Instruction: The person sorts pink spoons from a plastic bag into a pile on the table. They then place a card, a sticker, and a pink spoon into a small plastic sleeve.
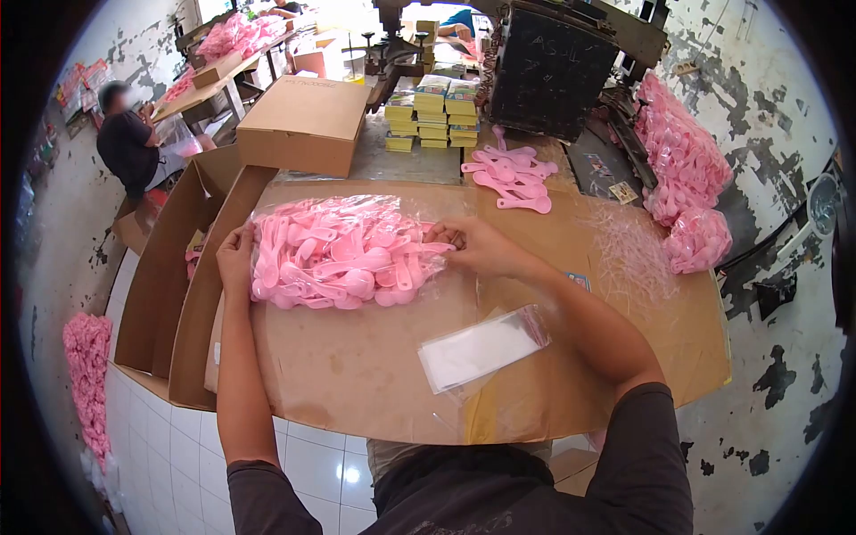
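Observation:
A clear plastic bag (334, 254) full of pink plastic spoons lies flat on the cardboard-covered table (357, 366). My left hand (235, 260) is closed on the bag's left end, fingers curled at its edge. At the other end, my right hand (477, 248) pinches the bag's loose film, with a pink spoon handle right beside the fingertips. Nearer to my body is a stack of flat clear bags (483, 349). Several loose pink spoons (513, 174) lie in a heap beyond my right hand.
A closed carton (299, 125) and stacked yellow-edged cards (432, 111) stand at the back, beside a black machine box (548, 71). Thin plastic scraps (633, 254) lie right, near bulging bags of pink spoons (682, 152). An open carton (178, 276) stands left; a person (129, 138) sits beyond.

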